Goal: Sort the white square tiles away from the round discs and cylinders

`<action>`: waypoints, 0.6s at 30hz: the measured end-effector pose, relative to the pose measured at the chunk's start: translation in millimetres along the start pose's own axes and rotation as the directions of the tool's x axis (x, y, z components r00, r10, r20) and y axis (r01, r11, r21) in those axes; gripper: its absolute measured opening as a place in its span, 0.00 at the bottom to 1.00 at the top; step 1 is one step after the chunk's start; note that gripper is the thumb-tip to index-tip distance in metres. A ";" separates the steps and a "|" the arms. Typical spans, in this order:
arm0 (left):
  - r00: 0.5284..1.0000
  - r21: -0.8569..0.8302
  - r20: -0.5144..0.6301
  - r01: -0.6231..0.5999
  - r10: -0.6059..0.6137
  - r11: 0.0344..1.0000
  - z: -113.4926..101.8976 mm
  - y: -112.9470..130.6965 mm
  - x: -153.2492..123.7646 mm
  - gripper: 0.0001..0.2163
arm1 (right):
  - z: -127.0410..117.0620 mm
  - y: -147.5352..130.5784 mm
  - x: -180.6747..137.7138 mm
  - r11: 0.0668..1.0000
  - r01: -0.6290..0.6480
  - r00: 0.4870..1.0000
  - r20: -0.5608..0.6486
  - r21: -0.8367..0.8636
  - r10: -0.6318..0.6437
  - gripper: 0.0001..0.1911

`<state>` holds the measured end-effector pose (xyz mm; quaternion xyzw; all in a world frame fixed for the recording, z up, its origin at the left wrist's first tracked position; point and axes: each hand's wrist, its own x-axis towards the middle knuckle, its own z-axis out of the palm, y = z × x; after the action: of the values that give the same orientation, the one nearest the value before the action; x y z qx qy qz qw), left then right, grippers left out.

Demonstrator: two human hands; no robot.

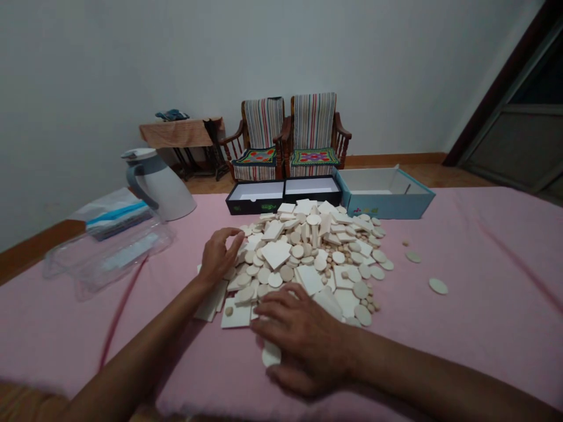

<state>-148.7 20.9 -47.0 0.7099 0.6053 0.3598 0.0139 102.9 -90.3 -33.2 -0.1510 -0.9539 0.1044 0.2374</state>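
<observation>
head view: pale discs (pixel 286 273), squares (pixel 277 254) heaped toward pink cloth's (pixel 475 328) far edge
black box (pixel 251 207): green marks (pixel 268 206), illegible
left hand (pixel 218 252), right hand (pixel 308 339): half-open, can't tell grip

- The discs (pixel 361 289) and squares (pixel 277 254) are finished matt and smooth, like pale unvarnished wood.
- A matt surface, lightly creased, is shown by the pink cloth (pixel 457 328).
- The black boxes (pixel 255 206) and the blue box (pixel 387 207) are seemingly made of smooth card, lined in white.
- The clear tray (pixel 109 258) is moulded from glossy, transparent plastic.
- The jug (pixel 171 193) is finished smooth, apparently in plastic.
- The chairs (pixel 343 132) are framed in dark, polished-looking wood and draped with striped cloth (pixel 314 120).
</observation>
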 end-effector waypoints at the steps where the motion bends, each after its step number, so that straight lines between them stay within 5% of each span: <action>1: 0.999 0.006 -0.034 0.006 -0.006 1.000 0.5 -2.2 -1.2 0.20 | 7.2 -5.0 4.0 0.999 0.049 0.997 0.060 -0.020 -0.048 0.25; 5: 0.993 0.012 -0.120 0.009 -0.008 1.000 3.2 -10.4 -3.5 0.20 | 24.4 -5.2 10.0 0.979 0.130 0.979 0.178 -0.157 -0.102 0.18; 18: 0.987 0.034 -0.160 -0.027 0.032 0.999 2.3 -17.8 -11.2 0.18 | 8.8 28.7 -16.5 0.942 0.037 0.989 0.144 -0.333 0.012 0.10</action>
<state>-162.7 16.9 -62.3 0.6877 0.5993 0.4065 -0.0514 119.4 -70.2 -55.5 -0.1753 -0.9734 -0.0500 0.1392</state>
